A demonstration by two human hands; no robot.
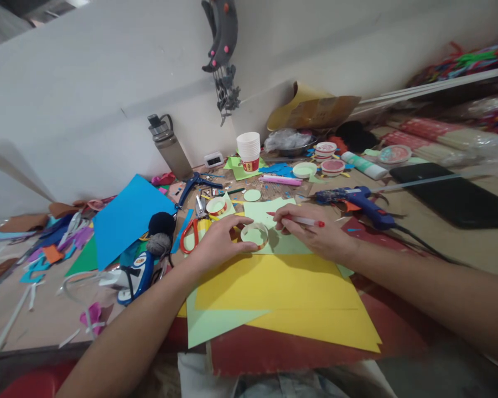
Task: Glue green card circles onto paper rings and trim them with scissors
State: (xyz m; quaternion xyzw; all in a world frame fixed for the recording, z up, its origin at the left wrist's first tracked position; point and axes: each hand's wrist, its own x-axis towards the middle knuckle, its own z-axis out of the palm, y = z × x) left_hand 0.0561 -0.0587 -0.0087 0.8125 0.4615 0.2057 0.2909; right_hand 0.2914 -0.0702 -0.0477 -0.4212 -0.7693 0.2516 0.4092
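My left hand [225, 237] is closed round the side of a short paper cup ring [266, 236], thumb and fingers gripping its edge. The ring stands on pale green paper [282, 244], and green shows through its middle. In my right hand [307, 228] is a red pen [309, 221], its tip pointing left just above the paper beside the ring. Yellow sheets [274, 282] lie under and in front of the green paper. Left of my left hand are red-handled scissors [190, 236] and another cut cup ring [216, 206]. Just beyond the paper lies a pale green disc [252, 195].
A glue gun [357, 202] with its cord lies at the right, near a black tablet-like slab [456, 194]. Stacked paper cups [249, 150] and a grey bottle [172, 148] stand at the back. Blue sheets [135, 221] and coloured scraps cover the left side.
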